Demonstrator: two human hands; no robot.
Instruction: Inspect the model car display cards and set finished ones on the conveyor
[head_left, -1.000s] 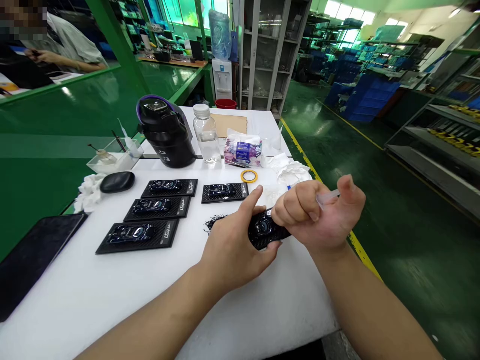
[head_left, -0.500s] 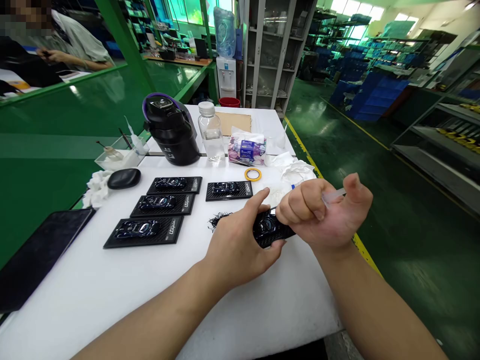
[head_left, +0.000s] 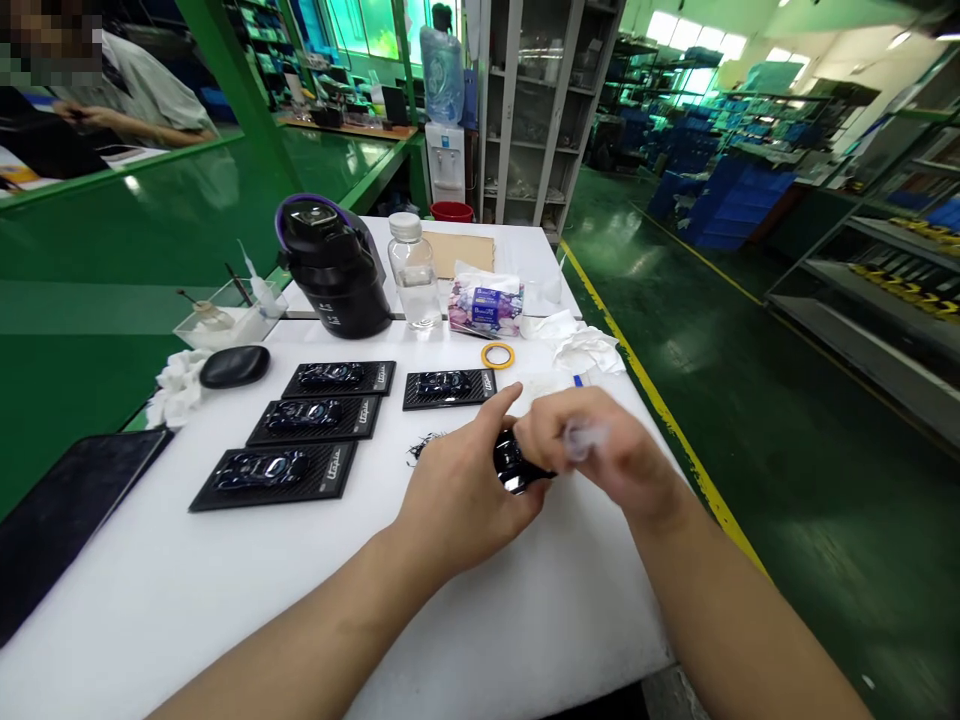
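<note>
Fingers (head_left: 541, 436) partly hide model car (head_left: 513, 458).

My left hand (head_left: 461, 490) and my right hand (head_left: 626, 460), both bare. Forearms (head_left: 307, 620) bare too, tapering to narrower wrists (head_left: 397, 550). Right hand blurred, finer detail unreadable.

From the person's head, the one camera faces forward and down across a smooth white tabletop (head_left: 525, 630), with the bare left hand (head_left: 461, 490) and bare right hand (head_left: 604, 445) near and a glossy green floor (head_left: 795, 430) farther off.
</note>
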